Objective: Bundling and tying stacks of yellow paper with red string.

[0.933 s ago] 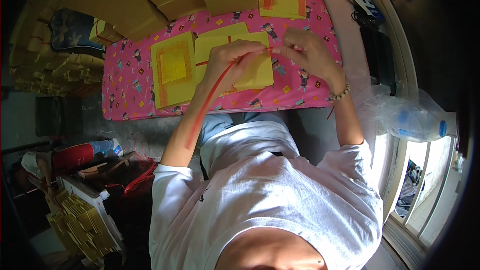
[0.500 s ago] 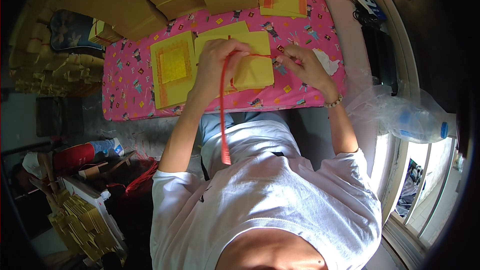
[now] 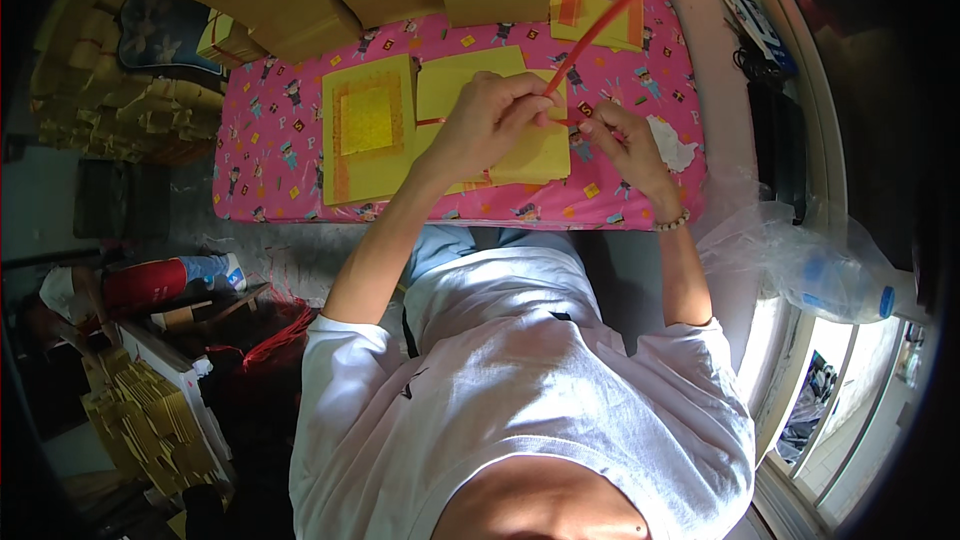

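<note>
Red plastic strap (image 3: 610, 20) runs taut across the flat yellow paper stack (image 3: 500, 125) on the pink patterned cloth (image 3: 270, 140), pinched by the left hand (image 3: 490, 120) and right hand (image 3: 615, 135) above that stack

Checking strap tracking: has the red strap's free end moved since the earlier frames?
Yes. The red strap hung toward the person's lap before; now it points up and away over the pink table cover, past the far yellow paper stack.
</note>
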Demonstrator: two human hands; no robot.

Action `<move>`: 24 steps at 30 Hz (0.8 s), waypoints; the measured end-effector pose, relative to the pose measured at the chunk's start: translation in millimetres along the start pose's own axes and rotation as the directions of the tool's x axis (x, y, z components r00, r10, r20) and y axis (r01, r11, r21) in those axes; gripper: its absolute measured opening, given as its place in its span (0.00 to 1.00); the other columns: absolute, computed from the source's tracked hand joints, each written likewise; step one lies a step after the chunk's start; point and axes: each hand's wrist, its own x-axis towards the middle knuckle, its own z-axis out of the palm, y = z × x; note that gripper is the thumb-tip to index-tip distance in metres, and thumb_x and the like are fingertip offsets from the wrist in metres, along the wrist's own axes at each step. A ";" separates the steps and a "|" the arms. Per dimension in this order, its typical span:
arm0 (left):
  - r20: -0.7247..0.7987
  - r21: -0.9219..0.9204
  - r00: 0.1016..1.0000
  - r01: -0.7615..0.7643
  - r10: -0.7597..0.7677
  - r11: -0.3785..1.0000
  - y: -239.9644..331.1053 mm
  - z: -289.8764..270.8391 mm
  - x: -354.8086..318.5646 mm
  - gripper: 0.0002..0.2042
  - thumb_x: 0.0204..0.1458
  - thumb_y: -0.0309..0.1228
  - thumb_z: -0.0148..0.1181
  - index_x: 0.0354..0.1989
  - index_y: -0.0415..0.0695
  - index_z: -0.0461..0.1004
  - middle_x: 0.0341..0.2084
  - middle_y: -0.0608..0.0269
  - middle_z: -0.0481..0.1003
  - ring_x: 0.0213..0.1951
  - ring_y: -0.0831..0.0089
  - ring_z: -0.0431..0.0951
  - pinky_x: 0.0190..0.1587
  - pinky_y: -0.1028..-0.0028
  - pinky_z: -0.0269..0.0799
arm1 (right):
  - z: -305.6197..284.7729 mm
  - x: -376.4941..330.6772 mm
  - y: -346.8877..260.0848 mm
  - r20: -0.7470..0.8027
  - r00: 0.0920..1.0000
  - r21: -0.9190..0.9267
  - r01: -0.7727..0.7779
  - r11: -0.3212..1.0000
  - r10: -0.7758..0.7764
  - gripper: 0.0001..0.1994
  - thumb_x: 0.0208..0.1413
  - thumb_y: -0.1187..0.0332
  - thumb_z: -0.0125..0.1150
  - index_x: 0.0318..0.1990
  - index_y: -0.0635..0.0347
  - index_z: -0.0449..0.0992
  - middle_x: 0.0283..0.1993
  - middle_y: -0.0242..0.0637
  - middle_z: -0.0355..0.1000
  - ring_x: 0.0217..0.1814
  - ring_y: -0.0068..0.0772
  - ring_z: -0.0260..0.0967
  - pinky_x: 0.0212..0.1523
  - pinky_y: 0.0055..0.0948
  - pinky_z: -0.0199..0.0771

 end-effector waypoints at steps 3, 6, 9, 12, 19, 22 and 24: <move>-0.076 0.029 0.996 -0.039 0.041 0.999 -3.9 -3.2 -4.4 0.07 0.56 0.25 0.51 0.34 0.36 0.75 0.19 0.61 0.74 0.23 0.79 0.72 0.28 0.78 0.66 | -1.9 -1.0 12.2 0.016 1.000 -0.053 0.019 0.998 -0.018 0.13 0.57 0.68 0.57 0.24 0.66 0.65 0.20 0.32 0.58 0.21 0.20 0.52 0.23 0.25 0.54; -0.063 -0.012 0.997 0.038 -0.039 0.999 -7.8 -1.6 -6.6 0.07 0.58 0.23 0.48 0.37 0.35 0.73 0.22 0.66 0.71 0.28 0.82 0.72 0.35 0.82 0.67 | -3.1 -1.3 15.1 0.037 0.999 -0.086 -0.008 0.996 0.011 0.13 0.57 0.68 0.57 0.24 0.66 0.65 0.20 0.33 0.57 0.22 0.20 0.53 0.23 0.26 0.54; -0.094 -0.077 0.994 0.046 -0.054 0.996 -7.6 1.1 -4.1 0.07 0.58 0.22 0.48 0.38 0.36 0.74 0.20 0.68 0.70 0.28 0.83 0.71 0.34 0.82 0.67 | -1.6 -1.4 17.0 0.030 0.999 -0.103 0.017 0.995 -0.014 0.14 0.57 0.67 0.57 0.24 0.66 0.65 0.20 0.33 0.57 0.21 0.20 0.52 0.23 0.26 0.53; -0.128 0.017 0.990 0.068 -0.065 0.998 -3.5 5.2 -2.5 0.07 0.58 0.21 0.48 0.38 0.37 0.74 0.19 0.68 0.69 0.26 0.83 0.70 0.31 0.81 0.66 | -0.9 -4.8 21.9 0.025 0.999 -0.048 -0.034 0.998 0.035 0.14 0.57 0.67 0.57 0.24 0.66 0.65 0.19 0.33 0.56 0.21 0.19 0.51 0.22 0.26 0.53; -0.191 0.208 0.981 0.087 -0.047 0.974 -6.3 9.3 8.0 0.07 0.56 0.25 0.51 0.39 0.42 0.75 0.15 0.62 0.70 0.20 0.74 0.72 0.25 0.74 0.66 | -4.7 -1.9 -18.7 -0.029 0.968 -0.472 0.205 0.857 -0.248 0.11 0.51 0.69 0.61 0.24 0.64 0.67 0.22 0.37 0.62 0.23 0.35 0.61 0.25 0.31 0.61; -0.180 0.299 0.982 0.105 -0.052 0.948 -6.2 9.3 10.4 0.08 0.54 0.26 0.52 0.40 0.45 0.76 0.16 0.57 0.73 0.21 0.64 0.75 0.26 0.68 0.68 | -3.5 -2.7 -37.6 0.000 0.915 -0.676 0.297 0.674 -0.403 0.10 0.47 0.70 0.64 0.24 0.62 0.67 0.26 0.37 0.65 0.27 0.38 0.65 0.27 0.33 0.65; -0.172 0.347 0.984 0.109 -0.051 0.931 -5.7 9.9 10.5 0.08 0.54 0.27 0.53 0.40 0.46 0.76 0.18 0.56 0.74 0.21 0.61 0.75 0.26 0.66 0.69 | -3.5 -3.4 -37.7 0.017 0.897 -0.708 0.322 0.629 -0.441 0.10 0.45 0.71 0.64 0.24 0.62 0.67 0.27 0.36 0.66 0.28 0.37 0.66 0.28 0.34 0.67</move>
